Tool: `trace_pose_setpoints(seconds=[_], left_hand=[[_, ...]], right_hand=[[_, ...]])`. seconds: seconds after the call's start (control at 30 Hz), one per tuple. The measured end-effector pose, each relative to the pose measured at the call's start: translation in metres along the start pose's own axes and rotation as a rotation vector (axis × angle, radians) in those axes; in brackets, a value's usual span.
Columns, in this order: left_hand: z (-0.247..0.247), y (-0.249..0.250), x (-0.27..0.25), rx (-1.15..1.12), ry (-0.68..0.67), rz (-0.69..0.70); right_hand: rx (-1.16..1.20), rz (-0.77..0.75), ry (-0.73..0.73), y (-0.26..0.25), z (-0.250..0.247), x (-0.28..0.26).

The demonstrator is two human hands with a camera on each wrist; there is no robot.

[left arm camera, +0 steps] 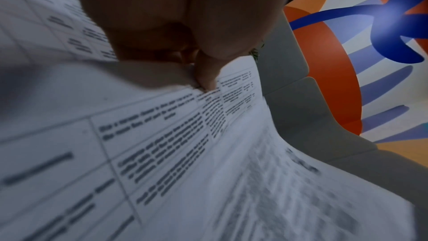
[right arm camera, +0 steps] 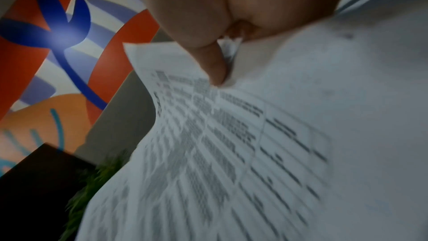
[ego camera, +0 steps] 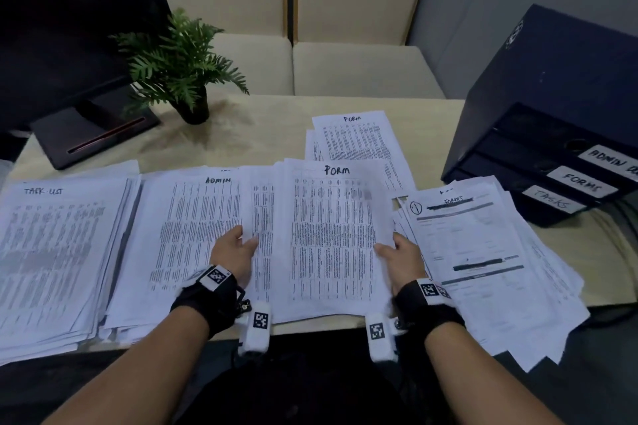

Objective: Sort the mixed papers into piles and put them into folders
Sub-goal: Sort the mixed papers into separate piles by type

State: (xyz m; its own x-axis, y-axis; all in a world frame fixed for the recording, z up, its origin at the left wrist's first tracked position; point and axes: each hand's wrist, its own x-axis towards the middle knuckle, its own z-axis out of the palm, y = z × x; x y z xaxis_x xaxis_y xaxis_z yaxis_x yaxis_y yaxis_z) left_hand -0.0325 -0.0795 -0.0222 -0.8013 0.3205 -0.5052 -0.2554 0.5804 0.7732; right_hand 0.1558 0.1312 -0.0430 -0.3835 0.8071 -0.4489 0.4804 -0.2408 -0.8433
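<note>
Grip on both side edges

The left hand [ego camera: 236,254] and the right hand [ego camera: 402,260] each pinch one side edge of the FORM sheaf [ego camera: 331,235], a bundle of printed sheets with "FORM" handwritten at the top. The sheaf lies at the middle of the table [ego camera: 262,134], near its front edge. In the left wrist view the left thumb [left arm camera: 206,74] presses down on the top sheet while the fingers curl out of sight beneath it. The right wrist view shows the same hold: the right thumb [right arm camera: 216,67] is on top, the fingers are hidden under the paper, and the sheets bend where they are held.

Just left of the sheaf and partly under its edge sits the ADMIN pile [ego camera: 186,235], and left of that the TASK LIST pile [ego camera: 51,252]. Beyond the sheaf lies a further FORM pile [ego camera: 359,138]. To the right a loose, fanned FORMS pile [ego camera: 483,252] overhangs the table's front edge, just beside the right hand. Behind it at the far right, three dark folders [ego camera: 552,166] lie stacked flat, their labels reading "ADMIN D…", "FORMS" and "TASKS".

A potted plant [ego camera: 186,69] and a dark monitor [ego camera: 69,28] stand at the far left, with cream seats [ego camera: 345,62] behind the table.
</note>
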Motion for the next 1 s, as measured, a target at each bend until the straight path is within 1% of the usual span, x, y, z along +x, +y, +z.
trace_pose_setpoints(seconds=[0.13, 0.17, 0.2, 0.27, 0.33, 0.43, 0.57, 0.63, 0.7, 0.77, 0.93, 1.0], left_hand=[[0.001, -0.004, 0.008, 0.105, -0.028, -0.019], [0.001, -0.005, 0.01, 0.107, -0.035, -0.019], [0.001, -0.008, 0.014, 0.112, -0.034, -0.024], [0.002, -0.009, 0.016, 0.121, -0.034, -0.034], [0.003, -0.007, 0.015, 0.119, -0.011, -0.018], [0.002, -0.003, 0.011, 0.129, 0.009, 0.066], [0.005, 0.003, 0.007, 0.188, -0.089, 0.173], [0.008, 0.005, 0.007, 0.126, -0.096, 0.167], [0.01, 0.006, 0.005, 0.041, -0.112, 0.143], [0.013, 0.005, 0.004, 0.016, -0.117, 0.128], [0.015, 0.001, 0.01, -0.146, -0.047, 0.073], [0.014, 0.0, 0.011, -0.155, -0.047, 0.087]], right_hand=[[0.138, 0.0, 0.267, -0.003, -0.032, 0.009], [0.171, -0.007, 0.305, -0.004, -0.04, 0.01], [0.193, -0.015, 0.314, -0.005, -0.046, 0.011], [0.215, -0.014, 0.292, -0.003, -0.052, 0.014], [0.233, 0.002, 0.24, 0.0, -0.051, 0.017], [0.248, 0.035, 0.111, 0.001, -0.041, 0.017], [0.255, 0.065, -0.08, -0.007, -0.019, 0.006], [0.232, 0.083, -0.128, -0.006, -0.01, 0.004], [0.195, 0.093, -0.142, -0.004, -0.004, 0.004], [0.178, 0.097, -0.145, -0.003, -0.001, 0.004], [0.134, 0.103, -0.134, 0.0, 0.002, 0.005], [0.102, 0.107, -0.101, 0.004, 0.002, 0.008]])
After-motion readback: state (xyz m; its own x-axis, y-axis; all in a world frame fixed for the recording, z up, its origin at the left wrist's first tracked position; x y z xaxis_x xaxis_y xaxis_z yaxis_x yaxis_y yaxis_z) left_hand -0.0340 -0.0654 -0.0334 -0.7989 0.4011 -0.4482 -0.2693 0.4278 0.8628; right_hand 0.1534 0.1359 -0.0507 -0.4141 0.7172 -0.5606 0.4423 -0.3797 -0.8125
